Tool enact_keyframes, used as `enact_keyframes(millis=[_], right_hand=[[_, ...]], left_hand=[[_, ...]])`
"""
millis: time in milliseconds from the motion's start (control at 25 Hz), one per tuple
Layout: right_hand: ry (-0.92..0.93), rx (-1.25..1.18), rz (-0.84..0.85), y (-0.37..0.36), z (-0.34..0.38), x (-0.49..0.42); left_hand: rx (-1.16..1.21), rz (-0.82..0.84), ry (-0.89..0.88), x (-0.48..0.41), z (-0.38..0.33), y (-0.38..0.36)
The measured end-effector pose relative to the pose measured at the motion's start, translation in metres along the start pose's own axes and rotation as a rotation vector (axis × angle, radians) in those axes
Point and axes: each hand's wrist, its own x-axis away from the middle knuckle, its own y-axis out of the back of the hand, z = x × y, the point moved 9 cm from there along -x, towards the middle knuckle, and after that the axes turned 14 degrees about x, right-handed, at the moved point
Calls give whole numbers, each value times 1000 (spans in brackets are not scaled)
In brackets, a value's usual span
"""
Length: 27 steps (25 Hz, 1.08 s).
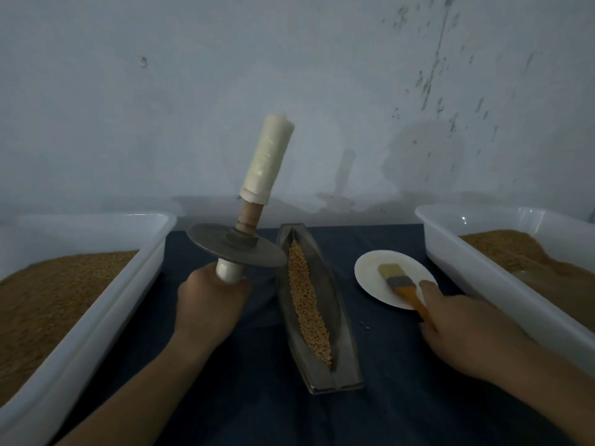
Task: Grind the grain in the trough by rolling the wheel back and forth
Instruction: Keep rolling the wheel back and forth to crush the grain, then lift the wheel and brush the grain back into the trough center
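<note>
The trough (335, 317), a narrow boat-shaped metal channel, lies lengthwise on the dark blue cloth (257, 397) that covers the worktop, its far end toward the wall. A continuous strip of pale grain (307, 300) fills the bottom of the channel along nearly its full length.

The wheel (236, 249) is off the trough, raised just to its left. Its flat metal disc is held close to horizontal, with the axle standing up and leaning slightly right. The disc's right edge overlaps the trough's far left rim in this view; whether they touch cannot be determined. The upper handle (267, 159) is wrapped in cream-coloured material.

The left hand (209, 304) grips the lower handle directly beneath the disc, fingers curled round it.

The right hand (460, 326) holds the orange handle of a brush (399, 281), with the index finger laid along the handle. The bristle end rests on a small white plate (370, 278), which sits on the cloth to the right of the trough.

A white plastic tub (112, 300) stands at the left edge of the worktop and a second tub (467, 262) at the right edge. Each contains brown granular material.
</note>
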Motion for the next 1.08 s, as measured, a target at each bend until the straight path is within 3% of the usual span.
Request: enact_keyframes(millis=[160,320,360,480,640,880,1080], right_hand=[[-51,81,-53,32,-4,-9],[81,-45,-593,133,14,6],[145,-61,-657,151,28,5],[292,49,-607,171,84,-19],[326,135,-551,169,132,-48],[224,285,-541,153,143,-64],[293,191,-490,137,147,-55]], left_hand=[[23,24,-36,5,-2,-3],[74,1,5,0,2,0],[94,-6,18,-1,4,1],[156,-9,34,0,6,5],[159,-1,2,1,5,4],[117,18,-33,0,4,-1],[157,18,3,-3,9,0]])
